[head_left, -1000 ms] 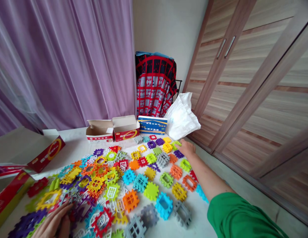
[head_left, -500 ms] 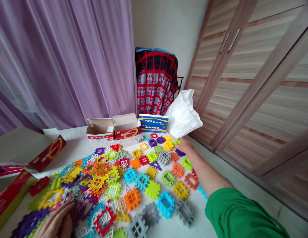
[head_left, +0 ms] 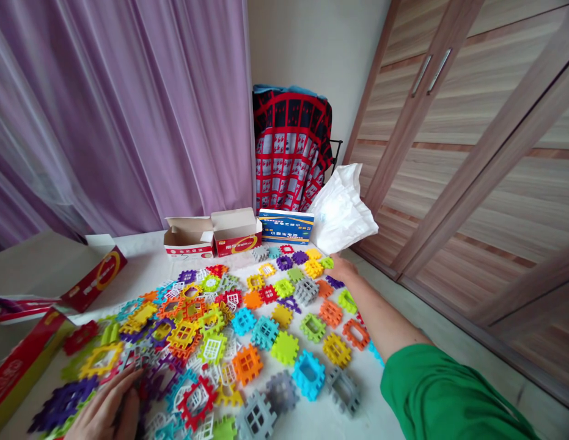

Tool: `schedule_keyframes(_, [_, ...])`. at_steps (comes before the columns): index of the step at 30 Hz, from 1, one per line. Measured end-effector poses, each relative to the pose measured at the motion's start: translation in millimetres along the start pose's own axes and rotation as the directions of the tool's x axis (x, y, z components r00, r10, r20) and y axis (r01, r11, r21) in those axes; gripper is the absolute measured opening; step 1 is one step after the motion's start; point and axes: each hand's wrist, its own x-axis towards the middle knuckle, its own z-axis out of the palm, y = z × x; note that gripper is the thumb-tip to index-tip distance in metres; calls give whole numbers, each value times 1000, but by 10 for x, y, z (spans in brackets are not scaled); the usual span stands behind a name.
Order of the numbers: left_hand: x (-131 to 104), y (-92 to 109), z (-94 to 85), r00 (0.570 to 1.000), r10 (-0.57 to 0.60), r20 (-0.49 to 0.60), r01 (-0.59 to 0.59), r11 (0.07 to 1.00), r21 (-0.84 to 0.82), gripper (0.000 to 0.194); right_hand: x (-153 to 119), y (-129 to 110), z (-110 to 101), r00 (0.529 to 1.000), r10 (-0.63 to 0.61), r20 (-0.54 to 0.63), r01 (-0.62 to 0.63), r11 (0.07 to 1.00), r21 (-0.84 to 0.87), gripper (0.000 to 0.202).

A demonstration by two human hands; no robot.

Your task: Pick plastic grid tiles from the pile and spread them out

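Note:
Many coloured plastic window-frame building blocks lie across the white tabletop [head_left: 380,421]. My left hand [head_left: 110,404] rests at the lower left on the heaped blocks, fingers stretched forward and thumb apart. A purple block [head_left: 62,403] lies to its left, and a red frame block [head_left: 197,403] to its right. My right arm reaches to the far right edge, where my right hand [head_left: 346,269] is beside a lime-green block [head_left: 327,263]. Its fingers are mostly hidden behind the hand. Nearby are a yellow block [head_left: 314,268] and a dark purple block [head_left: 334,282].
Along the back stand two open red-and-white boxes [head_left: 238,246], a blue box [head_left: 288,227] and a white plastic bag [head_left: 341,211]. Larger open boxes [head_left: 25,360] stand at the left. Single blocks are spread in rows at right. A wooden wardrobe [head_left: 486,183] stands beyond the table.
The view has shifted slightly, moving the scene a little to the right. My right hand has drawn slightly right from the lime-green block. My left hand stays on the heap.

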Motion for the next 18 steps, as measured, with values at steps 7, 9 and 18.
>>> schedule_keyframes(7, [127, 270, -170, 999, -36, -32, 38, 998, 59, 31, 40, 89, 18, 998, -58, 4, 58, 998, -2, 67])
schedule_keyframes(9, [145, 307, -189, 999, -32, -30, 34, 998, 58, 31, 29, 112, -28, 997, -71, 2, 71, 997, -14, 68])
schedule_keyframes(18, [163, 343, -167, 994, -104, 26, 103, 994, 37, 32, -313, -788, -395, 833, -425, -353, 450, 893, -12, 42])
